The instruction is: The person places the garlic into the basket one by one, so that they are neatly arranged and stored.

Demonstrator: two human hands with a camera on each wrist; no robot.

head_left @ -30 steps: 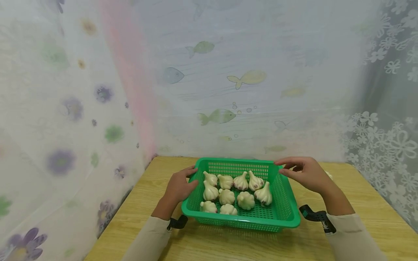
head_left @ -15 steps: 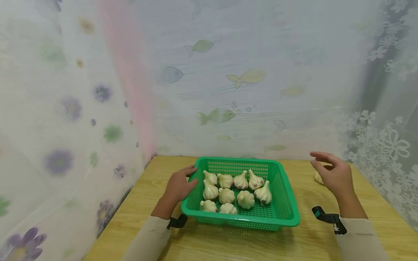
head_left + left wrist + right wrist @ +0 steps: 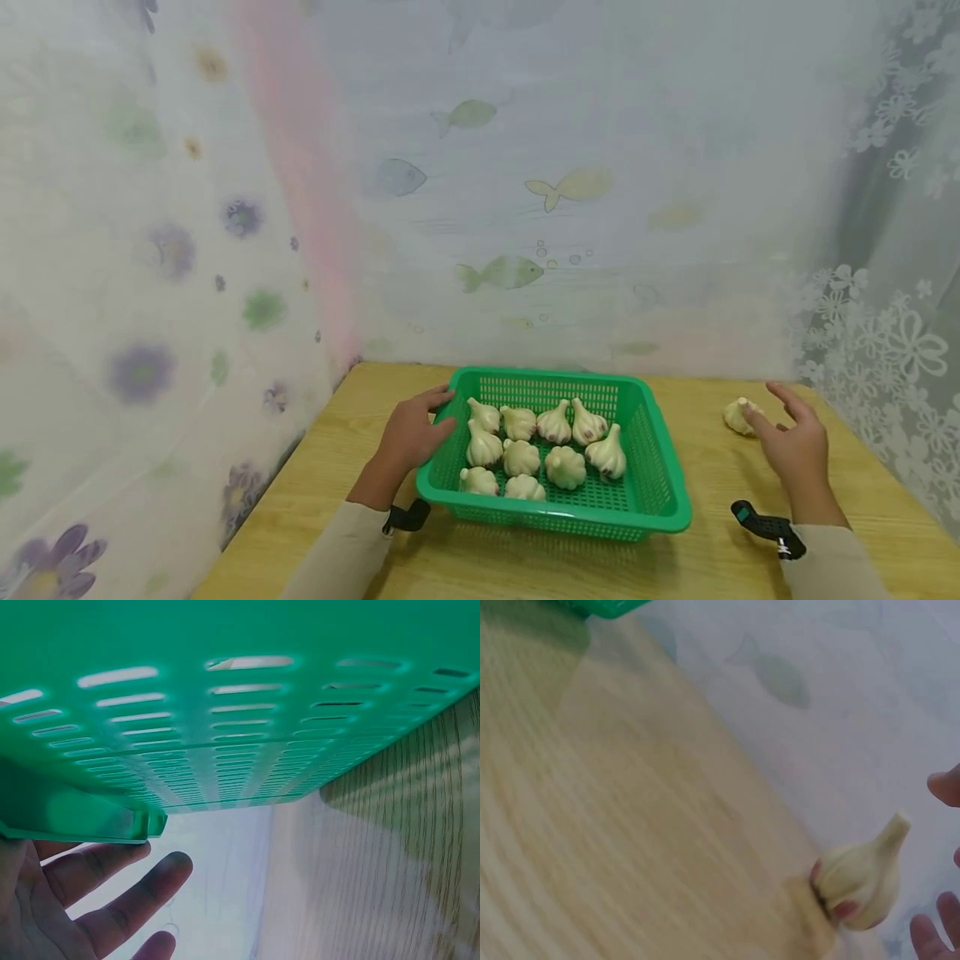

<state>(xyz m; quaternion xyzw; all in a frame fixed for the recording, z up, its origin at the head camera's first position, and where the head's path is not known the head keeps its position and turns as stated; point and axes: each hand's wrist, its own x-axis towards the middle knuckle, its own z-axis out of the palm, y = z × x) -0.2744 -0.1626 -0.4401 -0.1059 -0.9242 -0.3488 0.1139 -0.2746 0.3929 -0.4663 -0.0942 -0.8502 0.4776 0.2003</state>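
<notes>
In the head view a green plastic basket (image 3: pixel 555 510) holds several pale garlic bulbs (image 3: pixel 566 467), some showing purplish bases. At its left side my left hand (image 3: pixel 411 433) rests against the rim. The left wrist view shows loosely extended fingers (image 3: pixel 127 907) beside and below the basket rim (image 3: pixel 82 825); the thumb is hidden there. Right of the basket, a single garlic bulb (image 3: pixel 741 415) sits on the table. My right hand (image 3: pixel 798 437) reaches beside this bulb, fingers spread and thumb overlapping it in the head view. A gap shows between fingers and bulb (image 3: pixel 862 885) in the right wrist view.
The wooden table (image 3: pixel 720 567) meets a fish-printed curtain (image 3: pixel 570 333) at its back edge. A flower-patterned curtain (image 3: pixel 150 292) hangs along the left, another (image 3: pixel 885 333) on the right. Each wrist wears a black camera mount (image 3: pixel 765 527).
My right hand has left the basket's back right corner and moved right to the lone garlic bulb, its fingers spreading. My left hand has stayed at the basket rim.
</notes>
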